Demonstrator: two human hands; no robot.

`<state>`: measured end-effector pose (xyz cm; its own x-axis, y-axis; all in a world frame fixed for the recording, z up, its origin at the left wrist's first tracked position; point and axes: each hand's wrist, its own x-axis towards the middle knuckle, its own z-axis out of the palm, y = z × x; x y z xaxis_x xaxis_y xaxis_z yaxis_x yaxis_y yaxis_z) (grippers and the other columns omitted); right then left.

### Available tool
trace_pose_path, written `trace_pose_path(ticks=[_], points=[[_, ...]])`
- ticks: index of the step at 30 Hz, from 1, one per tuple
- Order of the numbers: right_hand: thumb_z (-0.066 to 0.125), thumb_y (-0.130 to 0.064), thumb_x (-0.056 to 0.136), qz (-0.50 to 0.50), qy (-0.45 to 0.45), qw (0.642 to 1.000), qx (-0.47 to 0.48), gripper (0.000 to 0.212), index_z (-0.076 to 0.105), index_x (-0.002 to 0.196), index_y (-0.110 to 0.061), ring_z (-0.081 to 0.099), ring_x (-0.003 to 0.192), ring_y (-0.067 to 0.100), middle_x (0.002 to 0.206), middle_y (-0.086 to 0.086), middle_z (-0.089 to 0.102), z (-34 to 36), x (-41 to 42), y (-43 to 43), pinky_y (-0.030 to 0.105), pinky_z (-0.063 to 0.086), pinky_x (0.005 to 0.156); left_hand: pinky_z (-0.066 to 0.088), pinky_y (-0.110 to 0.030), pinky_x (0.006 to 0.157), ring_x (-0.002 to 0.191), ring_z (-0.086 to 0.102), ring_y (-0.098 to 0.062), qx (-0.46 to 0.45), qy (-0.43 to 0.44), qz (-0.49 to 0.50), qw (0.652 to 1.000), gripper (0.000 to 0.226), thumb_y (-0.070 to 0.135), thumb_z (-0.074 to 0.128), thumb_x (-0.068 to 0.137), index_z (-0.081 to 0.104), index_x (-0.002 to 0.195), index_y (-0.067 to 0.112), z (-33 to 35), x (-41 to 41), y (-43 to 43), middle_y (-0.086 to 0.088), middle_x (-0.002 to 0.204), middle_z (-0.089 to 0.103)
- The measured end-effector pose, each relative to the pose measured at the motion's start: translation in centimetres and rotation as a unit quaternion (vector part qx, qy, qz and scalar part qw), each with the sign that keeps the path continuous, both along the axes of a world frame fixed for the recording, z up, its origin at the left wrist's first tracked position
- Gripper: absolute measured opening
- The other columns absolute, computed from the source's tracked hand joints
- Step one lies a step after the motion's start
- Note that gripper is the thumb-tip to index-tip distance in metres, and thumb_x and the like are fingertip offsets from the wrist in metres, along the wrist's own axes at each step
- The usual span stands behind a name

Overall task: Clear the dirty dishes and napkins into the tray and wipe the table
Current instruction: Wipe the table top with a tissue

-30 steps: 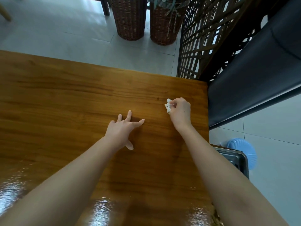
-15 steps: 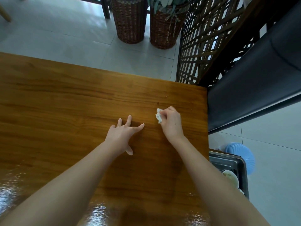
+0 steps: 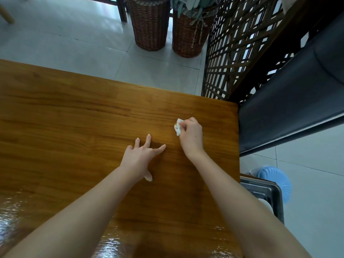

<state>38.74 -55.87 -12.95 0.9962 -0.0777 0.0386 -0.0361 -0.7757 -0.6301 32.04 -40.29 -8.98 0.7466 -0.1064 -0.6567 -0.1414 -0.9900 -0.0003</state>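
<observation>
I see the right hand (image 3: 191, 135) clutching the napkin (image 3: 178, 129), slid left on the table (image 3: 74, 118) since a second ago. The left hand (image 3: 138, 157) stays flat, fingers spread, holding nothing.

Looked down on a wooden counter (image 3: 74, 118), honey-brown, with grain running from 9 to 3 o'clock. Carried a bright glossy sheen (image 3: 115, 243) along the 6 o'clock edge. Bore near the middle a left hand (image 3: 137, 157), palm down, fingers (image 3: 148, 141) spread flat against the wood. Bore at 2 o'clock of it, apart from it, a right hand (image 3: 192, 138), curled round a crumpled white napkin (image 3: 178, 128) set against the surface. Showed one small dark speck (image 3: 191, 113) at 12 o'clock of that hand, toward the far corner.
</observation>
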Motion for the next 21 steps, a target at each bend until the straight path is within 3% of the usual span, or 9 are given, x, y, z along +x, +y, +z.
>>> trace_pose_path(ticks=[4, 9, 16, 21], points=[[0.056, -0.005, 0.093, 0.039, -0.003, 0.999, -0.010, 0.017, 0.070, 0.102, -0.004, 0.047, 0.082, 0.004, 0.093, -0.003, 0.054, 0.1, 1.1, 0.4, 0.011, 0.039, 0.070, 0.021, -0.052, 0.115, 0.147, 0.000, -0.039, 0.001, 0.003, 0.003, 1.000, 0.119, 0.038, 0.084, 0.066, -0.001, 0.148, 0.051, 0.0, 0.0, -0.1, -0.008, 0.161, -0.012], [0.055, -0.006, 0.094, -0.012, 0.003, 1.000, 0.007, 0.015, 0.070, 0.097, -0.004, 0.040, 0.071, 0.000, 0.093, -0.003, 0.051, 0.6, 4.0, -0.3, 0.009, 0.032, 0.058, 0.019, -0.052, 0.115, 0.147, -0.002, -0.039, -0.002, 0.009, 0.005, 1.000, 0.118, 0.036, 0.084, 0.067, -0.002, 0.148, 0.050, 0.2, 0.0, 0.0, -0.008, 0.160, -0.014], [0.057, -0.009, 0.093, -0.104, 0.011, 0.994, 0.029, 0.014, 0.069, 0.100, -0.006, 0.051, 0.096, 0.010, 0.103, 0.004, 0.059, 1.0, 5.0, -4.1, 0.009, 0.036, 0.065, 0.018, -0.053, 0.115, 0.146, -0.003, -0.039, -0.010, 0.006, 0.000, 1.000, 0.118, 0.036, 0.084, 0.068, -0.002, 0.149, 0.049, 0.5, -0.1, 0.0, -0.008, 0.160, -0.014], [0.056, -0.006, 0.093, -0.095, -0.012, 0.995, 0.036, 0.016, 0.070, 0.101, -0.007, 0.048, 0.082, 0.003, 0.093, -0.008, 0.051, 0.2, 1.5, -2.3, 0.008, 0.036, 0.061, 0.019, -0.053, 0.115, 0.146, -0.003, -0.039, -0.010, 0.005, 0.003, 1.000, 0.119, 0.038, 0.084, 0.067, -0.002, 0.148, 0.051, -0.1, 0.0, 0.0, -0.007, 0.160, -0.015]])
